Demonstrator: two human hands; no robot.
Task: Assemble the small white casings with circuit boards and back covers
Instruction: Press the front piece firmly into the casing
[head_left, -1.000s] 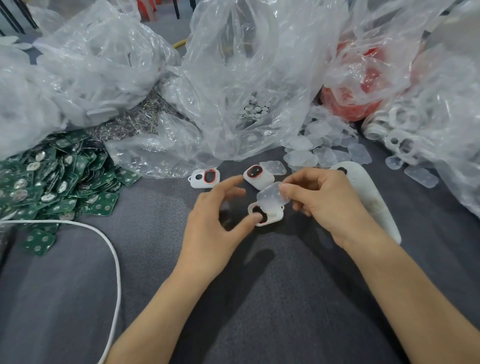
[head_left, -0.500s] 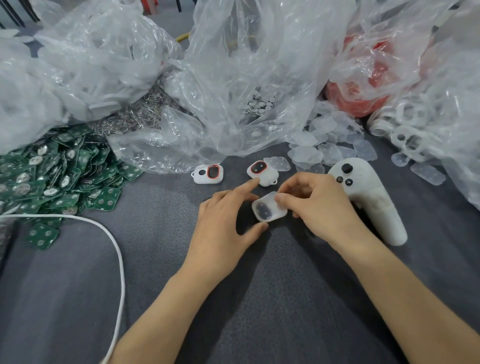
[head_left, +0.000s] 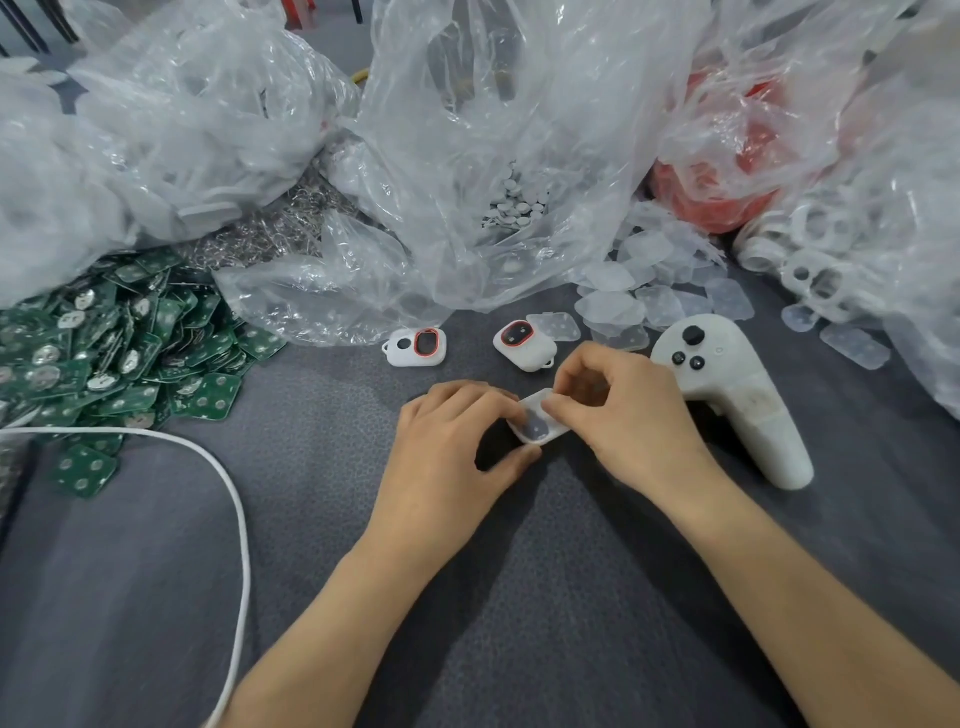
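1. Your left hand (head_left: 452, 447) and right hand (head_left: 623, 415) meet at the middle of the table (head_left: 130, 597), both gripping the held casing (head_left: 537, 418) between them.
2. Just behind your hands lie two more casings, side by side but apart: the left casing (head_left: 418, 347) and the right casing (head_left: 524, 343).
3. The controller (head_left: 737, 400) lies just right of your right hand, handle end toward you.
4. The back covers (head_left: 649, 291) are heaped behind the controller and reach across to the right casing.
5. The circuit boards (head_left: 119, 343) are piled at the far left; the cable (head_left: 228, 467) curves in front of them and runs toward you.
6. Plastic bags (head_left: 493, 130) line the back of the table, and empty casing shells (head_left: 810, 260) sit at the far right.
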